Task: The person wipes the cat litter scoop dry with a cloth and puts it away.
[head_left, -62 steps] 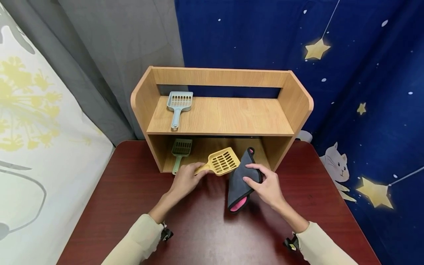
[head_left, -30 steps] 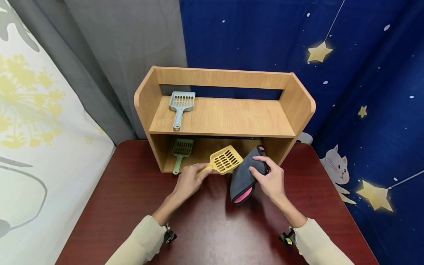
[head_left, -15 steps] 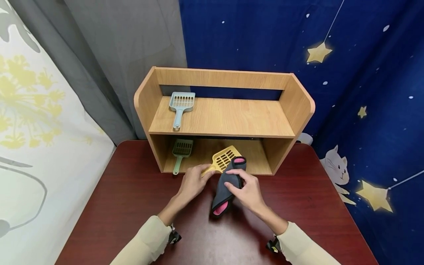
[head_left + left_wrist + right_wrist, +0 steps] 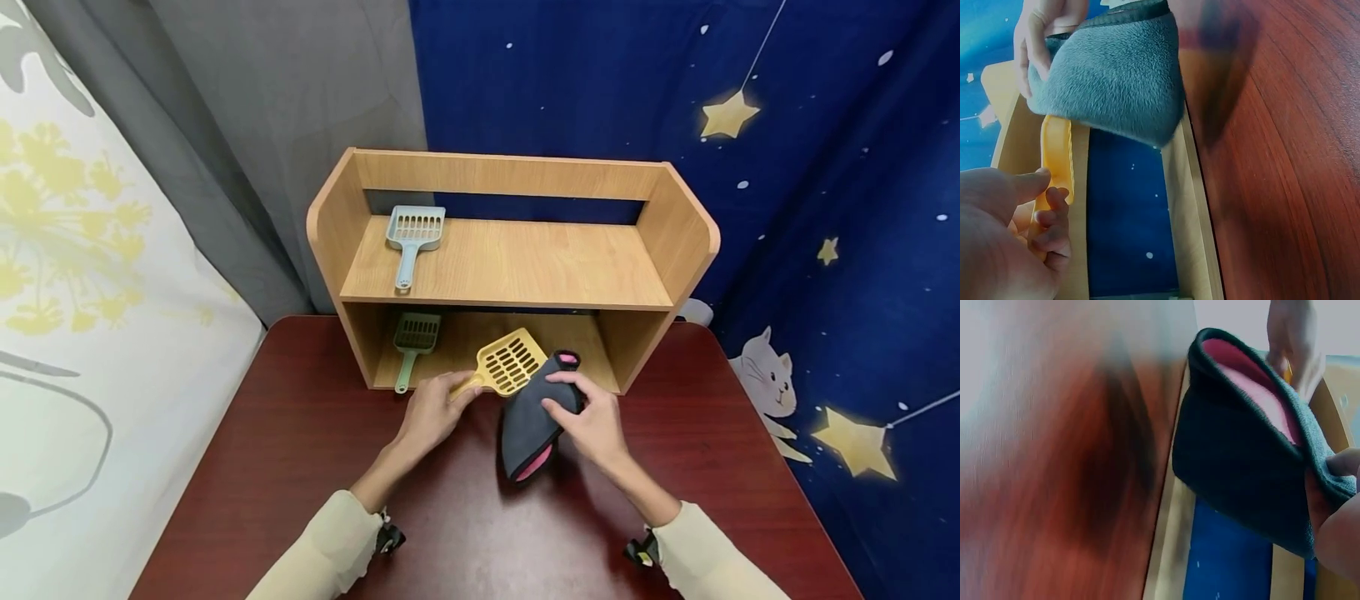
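Observation:
My left hand (image 4: 433,414) grips the handle of a yellow slotted litter scoop (image 4: 510,360), held before the lower shelf with its head pointing right. In my right hand (image 4: 596,423) is a folded grey cloth (image 4: 534,421) with black edging and a pink inside. The cloth lies against the right edge of the scoop's head. From the left wrist view, the cloth (image 4: 1116,75) hides the far part of the scoop (image 4: 1057,156), while thumb and fingers pinch its handle. The right wrist view shows the cloth's pink fold opening toward the camera.
A wooden two-tier shelf (image 4: 506,305) stands at the back of the dark red table (image 4: 465,533). On its upper board lies a light blue litter scoop (image 4: 414,237), at the left. Below it, a green litter scoop (image 4: 412,342) lies on the lower board.
The cloth in my right hand moved right and up, then left across the scoop's head, and is now back toward its right edge. The left hand keeps hold of the scoop, shifting only slightly.

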The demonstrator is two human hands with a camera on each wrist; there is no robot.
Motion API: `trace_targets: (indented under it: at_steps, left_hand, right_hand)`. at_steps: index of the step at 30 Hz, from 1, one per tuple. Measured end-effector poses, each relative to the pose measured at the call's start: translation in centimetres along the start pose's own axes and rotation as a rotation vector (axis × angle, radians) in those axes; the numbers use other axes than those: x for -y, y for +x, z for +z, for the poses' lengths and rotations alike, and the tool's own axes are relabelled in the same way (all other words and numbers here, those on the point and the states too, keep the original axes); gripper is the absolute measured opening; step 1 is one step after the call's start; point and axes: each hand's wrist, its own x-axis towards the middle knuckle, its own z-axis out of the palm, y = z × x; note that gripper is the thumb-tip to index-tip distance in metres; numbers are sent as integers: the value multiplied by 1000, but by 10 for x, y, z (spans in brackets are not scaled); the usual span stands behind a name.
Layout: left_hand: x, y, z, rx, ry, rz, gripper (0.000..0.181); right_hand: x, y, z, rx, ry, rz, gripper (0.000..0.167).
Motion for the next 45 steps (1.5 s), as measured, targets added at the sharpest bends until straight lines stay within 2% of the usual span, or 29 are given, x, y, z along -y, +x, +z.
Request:
trace_targets:
  at_steps: [8, 15, 21, 25, 29, 32, 39, 45]
  left_hand:
    - [-2, 2, 0, 18, -15, -4, 34]
    - [1, 4, 3, -4, -11, -13, 31]
    - [5, 10, 5, -20, -35, 9, 28]
    - [11, 16, 9, -11, -54, -12, 30]
    - [18, 20, 15, 2, -49, -39, 30]
    - [23, 22, 20, 17, -60, -57, 30]
    - [30, 29, 31, 60, -136, -141, 35]
    - [37, 34, 38, 59, -182, -192, 38]
  right_hand:
    - [-14, 15, -41, 36, 17, -6, 36]
    - [-23, 18, -75, 71, -128, -40, 38]
    - [-35, 18, -100, 90, -259, -153, 41]
    - [-40, 18, -110, 117, -318, -256, 42]
    - [-46, 14, -110, 171, -348, -324, 44]
    - [-50, 10, -104, 221, -346, -342, 45]
    - [-51, -1, -78, 316, -283, -315, 45]
    - [-51, -8, -54, 352, -240, -277, 46]
